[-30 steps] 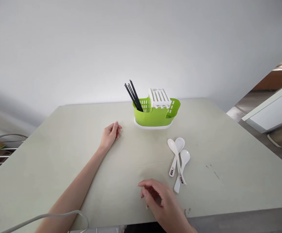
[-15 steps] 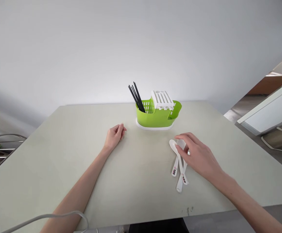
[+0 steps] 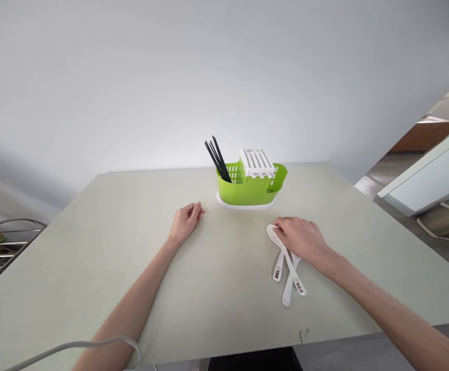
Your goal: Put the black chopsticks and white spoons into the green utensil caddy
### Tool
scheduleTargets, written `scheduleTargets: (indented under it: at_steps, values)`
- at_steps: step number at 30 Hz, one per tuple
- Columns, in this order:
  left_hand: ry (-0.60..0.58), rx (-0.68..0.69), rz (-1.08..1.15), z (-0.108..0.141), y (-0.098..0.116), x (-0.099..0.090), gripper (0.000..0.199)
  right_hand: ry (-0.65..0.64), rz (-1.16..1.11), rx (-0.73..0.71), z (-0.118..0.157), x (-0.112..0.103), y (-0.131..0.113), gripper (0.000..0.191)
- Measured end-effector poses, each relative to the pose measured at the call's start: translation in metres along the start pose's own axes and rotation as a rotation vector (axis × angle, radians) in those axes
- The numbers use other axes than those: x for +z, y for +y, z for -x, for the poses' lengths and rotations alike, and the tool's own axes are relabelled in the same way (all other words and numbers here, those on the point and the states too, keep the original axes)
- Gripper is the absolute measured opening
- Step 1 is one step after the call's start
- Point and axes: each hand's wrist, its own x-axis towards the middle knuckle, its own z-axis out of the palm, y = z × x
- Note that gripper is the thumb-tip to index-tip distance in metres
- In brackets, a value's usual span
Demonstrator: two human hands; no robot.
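Note:
My right hand (image 3: 299,237) is closed at the bowl of the top white spoon (image 3: 286,251), thumb and fingers pinching its edge. Under it lie two more white spoons; the short handle of one (image 3: 278,269) and the longer handle of the other (image 3: 287,293) stick out toward me, while their bowls are hidden by my hand. My left hand (image 3: 186,220) rests loosely curled on the table with nothing visible in it. Beyond both hands stands a green cutlery holder (image 3: 245,195) with a white slotted top, and several black chopsticks (image 3: 218,162) lean in its left compartment.
The pale table (image 3: 224,288) meets a white wall at the back. A grey cable (image 3: 81,344) crosses my left forearm near the front. On the left is a metal rack (image 3: 11,242); a white cabinet (image 3: 436,180) stands beyond the table's right side.
My right hand has lowered and closed at the top spoon's bowl. That spoon's handle end has swung slightly right. My left hand stays curled in place; the view has shifted a little.

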Motion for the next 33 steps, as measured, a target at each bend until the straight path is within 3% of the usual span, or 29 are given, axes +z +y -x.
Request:
scheduleTargets:
  at_steps: [4, 9, 16, 19, 21, 25, 33]
  values:
    - [-0.005, 0.0, 0.001, 0.0, 0.0, 0.0, 0.053, 0.011, -0.184, -0.032, 0.0, -0.013, 0.003, 0.028]
    - [-0.014, 0.004, -0.008, -0.001, -0.001, 0.0, 0.054, 0.085, -0.51, -0.143, -0.001, -0.061, -0.004, 0.027]
    - [-0.012, -0.01, -0.013, 0.001, 0.001, -0.002, 0.053, 0.601, -0.649, -0.302, -0.027, -0.143, -0.04, 0.023]
    - [-0.017, -0.009, -0.02, 0.002, 0.002, -0.003, 0.054, 0.797, -0.535, -0.382, -0.051, -0.163, -0.054, 0.024]
    - [-0.021, -0.007, -0.021, 0.002, 0.002, -0.003, 0.054, 0.856, -0.444, -0.426, -0.067, -0.169, -0.063, 0.025]
    - [-0.02, -0.002, -0.022, 0.002, 0.001, -0.004, 0.054, 0.816, -0.212, -0.445, -0.087, -0.165, -0.086, 0.024]
    - [-0.025, 0.01, -0.028, 0.0, -0.006, -0.003, 0.051, 0.503, 0.205, -0.429, -0.097, -0.131, -0.127, 0.032]
